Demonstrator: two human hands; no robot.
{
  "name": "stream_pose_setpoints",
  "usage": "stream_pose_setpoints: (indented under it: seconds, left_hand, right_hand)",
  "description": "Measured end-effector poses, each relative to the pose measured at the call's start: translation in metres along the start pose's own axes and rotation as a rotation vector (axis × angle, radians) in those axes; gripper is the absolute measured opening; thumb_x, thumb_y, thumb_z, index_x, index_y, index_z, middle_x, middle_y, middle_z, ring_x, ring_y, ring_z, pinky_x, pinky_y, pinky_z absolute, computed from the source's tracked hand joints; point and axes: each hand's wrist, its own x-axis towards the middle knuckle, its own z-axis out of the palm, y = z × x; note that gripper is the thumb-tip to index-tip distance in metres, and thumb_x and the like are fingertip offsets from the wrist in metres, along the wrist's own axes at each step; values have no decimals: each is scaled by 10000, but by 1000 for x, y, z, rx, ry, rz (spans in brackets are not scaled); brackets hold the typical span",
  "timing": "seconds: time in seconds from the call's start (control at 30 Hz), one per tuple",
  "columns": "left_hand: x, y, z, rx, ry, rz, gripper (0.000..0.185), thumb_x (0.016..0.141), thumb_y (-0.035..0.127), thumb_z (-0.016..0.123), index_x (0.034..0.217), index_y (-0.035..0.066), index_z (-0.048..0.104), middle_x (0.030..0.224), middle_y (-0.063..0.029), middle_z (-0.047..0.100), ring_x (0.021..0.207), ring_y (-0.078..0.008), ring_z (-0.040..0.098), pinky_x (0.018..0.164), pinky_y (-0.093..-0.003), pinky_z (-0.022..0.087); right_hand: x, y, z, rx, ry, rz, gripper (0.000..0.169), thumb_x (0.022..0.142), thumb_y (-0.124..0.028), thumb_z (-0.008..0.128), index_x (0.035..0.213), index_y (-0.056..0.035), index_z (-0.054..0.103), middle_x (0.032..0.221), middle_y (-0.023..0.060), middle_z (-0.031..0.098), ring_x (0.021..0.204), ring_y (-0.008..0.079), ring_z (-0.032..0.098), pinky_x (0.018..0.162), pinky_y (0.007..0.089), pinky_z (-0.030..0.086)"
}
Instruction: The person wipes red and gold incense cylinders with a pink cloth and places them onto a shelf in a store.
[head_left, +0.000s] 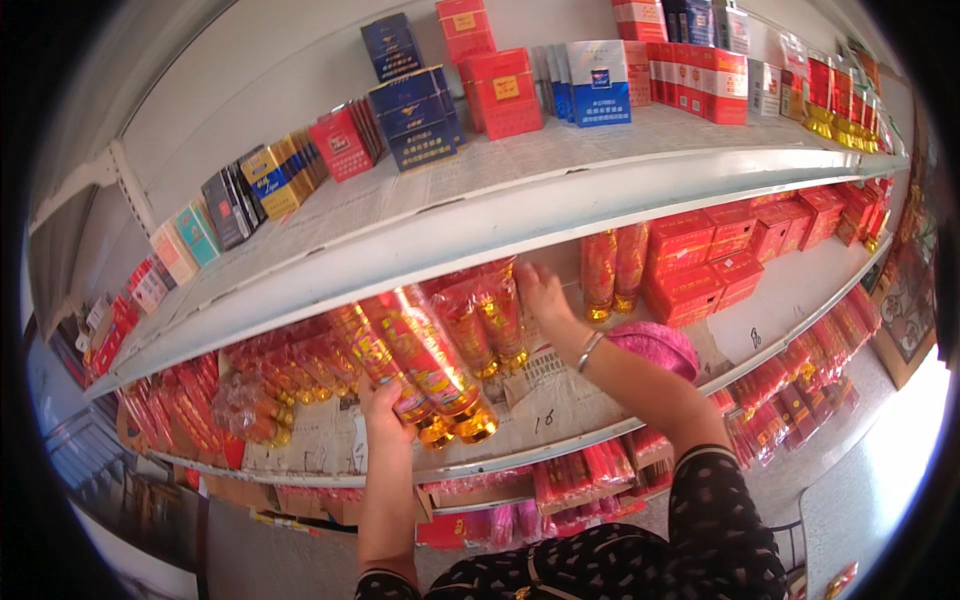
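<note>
My left hand (388, 409) grips several red, gold-patterned cylinders (430, 352) with shiny gold bases, probably candles. They tilt out over the middle shelf's front edge. On the same shelf, my right hand (541, 292) reaches in under the upper shelf, blurred, its fingers extended and nothing seen in it. Just left of it stand plastic-wrapped red cylinders (501, 330) with gold feet. To its right, two more red cylinders (598, 274) stand upright. Beside my right forearm, partly hidden by it, lies a bright pink cloth-like item (656, 346).
Cigarette packs (504, 97) line the upper shelf (480, 217), whose front lip overhangs my hands. Red boxes (684, 289) are stacked at right on the newspaper-lined middle shelf (551, 409). More wrapped cylinders (255, 409) occupy its left part. Red packets (585, 469) fill the level below.
</note>
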Motion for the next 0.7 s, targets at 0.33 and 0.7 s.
stream_pose_setpoints:
  seconds: [0.33,0.7]
  left_hand:
    - [-20,-38,61,119,-226,-115,546,710,-45,635,1219,29,451,954,-76,611,723,-125,596,581,-258,475]
    - [-1,-83,92,243,-322,-89,494,722,8,686,1161,15,460,879,-53,578,643,-100,560,544,-238,460]
  right_hand:
    - [-36,-220,-65,-281,-776,-569,460,835,-340,641,1162,-24,574,1055,109,637,943,206,588,834,335,471]
    - [-19,-252,-50,-1175,-969,-673,788,561,-417,778,1178,12,541,1071,222,609,1010,343,575,891,379,441]
